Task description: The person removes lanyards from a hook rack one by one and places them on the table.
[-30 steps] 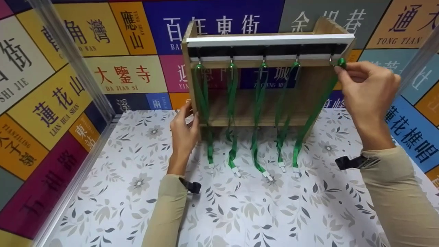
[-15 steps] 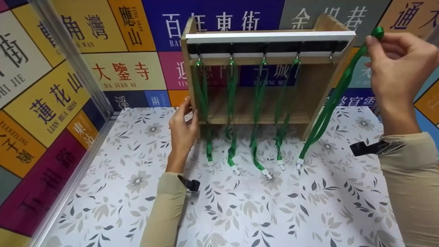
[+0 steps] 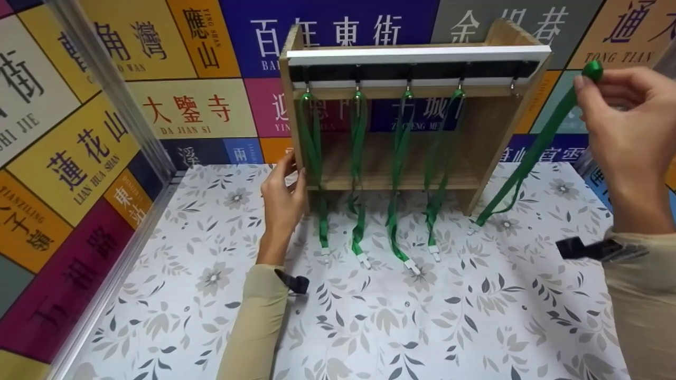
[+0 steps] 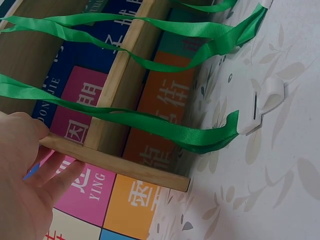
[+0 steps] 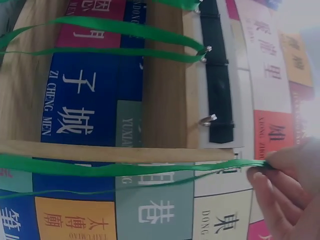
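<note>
A wooden rack (image 3: 380, 182) with a row of metal hooks under its top rail stands upright. My left hand (image 3: 284, 196) grips its left side panel (image 4: 135, 167), thumb and fingers on either side of the wood. Out to the right of the rack, my right hand (image 3: 631, 113) pinches the top loop of a green lanyard (image 3: 553, 128). The strap slants down to a white clip (image 3: 473, 227) low by the rack's right foot. The rightmost hook (image 5: 208, 120) is bare. Several other green lanyards (image 3: 313, 153) hang from the remaining hooks, their white clips (image 4: 252, 112) at the tabletop.
The rack stands on a table with a white floral cover (image 3: 359, 327). Close behind it rises a wall of coloured panels (image 3: 190, 108) with printed characters. A clear upright edge (image 3: 113, 89) runs along the left side.
My right hand has drawn the lanyard away from the rightmost hook, out to the right, then slightly lower. Its clip has shifted right and back. The left hand keeps its grip.
</note>
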Available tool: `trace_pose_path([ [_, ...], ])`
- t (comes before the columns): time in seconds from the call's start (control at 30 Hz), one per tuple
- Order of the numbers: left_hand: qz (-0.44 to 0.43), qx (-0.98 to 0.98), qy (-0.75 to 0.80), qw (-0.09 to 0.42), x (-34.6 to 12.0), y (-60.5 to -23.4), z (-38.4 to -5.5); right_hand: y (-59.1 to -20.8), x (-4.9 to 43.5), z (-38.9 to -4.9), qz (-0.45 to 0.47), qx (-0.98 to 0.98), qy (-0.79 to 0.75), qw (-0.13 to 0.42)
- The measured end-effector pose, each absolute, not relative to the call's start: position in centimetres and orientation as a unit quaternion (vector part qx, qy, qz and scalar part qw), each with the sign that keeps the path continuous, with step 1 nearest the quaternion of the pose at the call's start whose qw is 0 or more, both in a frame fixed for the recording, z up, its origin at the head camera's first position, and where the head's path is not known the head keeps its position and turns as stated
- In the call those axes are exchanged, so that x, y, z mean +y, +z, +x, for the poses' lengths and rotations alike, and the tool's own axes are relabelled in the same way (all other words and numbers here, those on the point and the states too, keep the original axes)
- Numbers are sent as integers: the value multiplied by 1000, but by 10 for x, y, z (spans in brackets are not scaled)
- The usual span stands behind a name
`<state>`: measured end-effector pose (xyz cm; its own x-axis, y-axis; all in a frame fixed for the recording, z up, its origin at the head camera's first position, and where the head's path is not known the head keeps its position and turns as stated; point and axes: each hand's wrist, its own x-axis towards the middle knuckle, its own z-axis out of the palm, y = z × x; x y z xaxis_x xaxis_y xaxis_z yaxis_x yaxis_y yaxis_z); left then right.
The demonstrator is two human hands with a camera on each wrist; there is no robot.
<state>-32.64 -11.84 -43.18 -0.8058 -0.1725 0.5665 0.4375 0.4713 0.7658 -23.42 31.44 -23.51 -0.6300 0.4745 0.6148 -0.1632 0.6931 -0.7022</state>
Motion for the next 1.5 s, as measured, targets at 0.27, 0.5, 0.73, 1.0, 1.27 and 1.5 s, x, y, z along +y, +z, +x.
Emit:
trace_pose_path([
  [0.27,-89,-801,-507,305,-119,-432,-327,-261,321,-208,-16,-850,380,365],
  [0.5,-79,-803,-512,294,-118,-432,-326,-292,325,-212,4,-818,474,327],
  [0.73,-82,-803,-507,302,-118,-434,-327,-337,348,-228,-63,-764,575,287],
  [1.0,-84,-801,-503,313,-120,-434,-328,-375,367,-244,-111,-698,669,229],
  [1.27,-89,-800,-502,317,-120,-435,-329,-405,377,-260,-155,-853,447,220],
  [1.5,-84,-801,-501,316,-120,-435,-329,-411,366,-262,-123,-896,372,210],
])
